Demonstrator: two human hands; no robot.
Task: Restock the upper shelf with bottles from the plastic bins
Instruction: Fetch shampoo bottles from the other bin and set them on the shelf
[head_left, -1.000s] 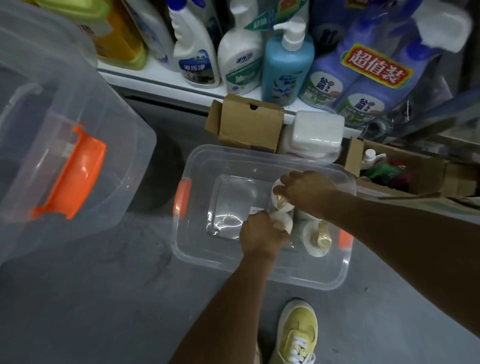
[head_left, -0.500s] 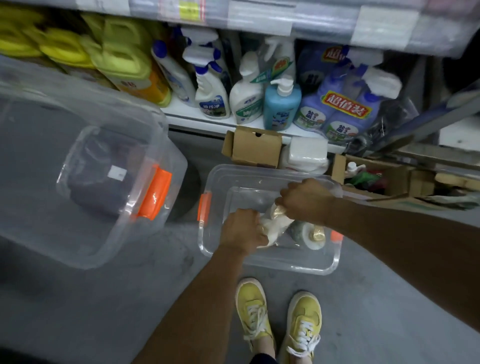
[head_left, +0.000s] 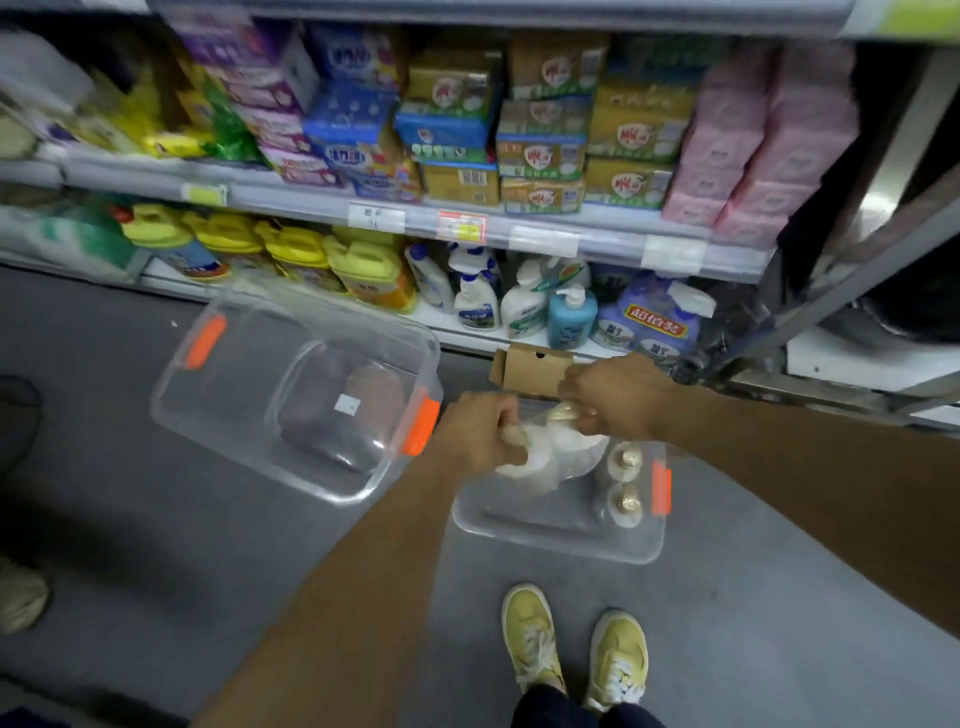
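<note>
A clear plastic bin (head_left: 561, 535) with orange latches sits on the floor by my feet. My left hand (head_left: 475, 431) is shut on the neck of a white bottle (head_left: 519, 454), lifted above the bin. My right hand (head_left: 610, 397) is shut on a second white bottle (head_left: 571, 439) with a gold cap, held against the first. Two white bottles with gold caps (head_left: 626, 480) stand in the bin's right end. The shelf above (head_left: 467, 223) carries stacked boxes and packs.
A second clear bin (head_left: 234, 395) lies tilted on the floor to the left. The bottom shelf holds yellow jugs (head_left: 363, 270) and spray bottles (head_left: 475, 296). An open cardboard box (head_left: 524, 366) stands behind the bin. Someone's shoe (head_left: 21, 597) is at far left.
Both hands have risen out of the bin with a bottle each. The view has tilted up, so the upper shelf now shows.
</note>
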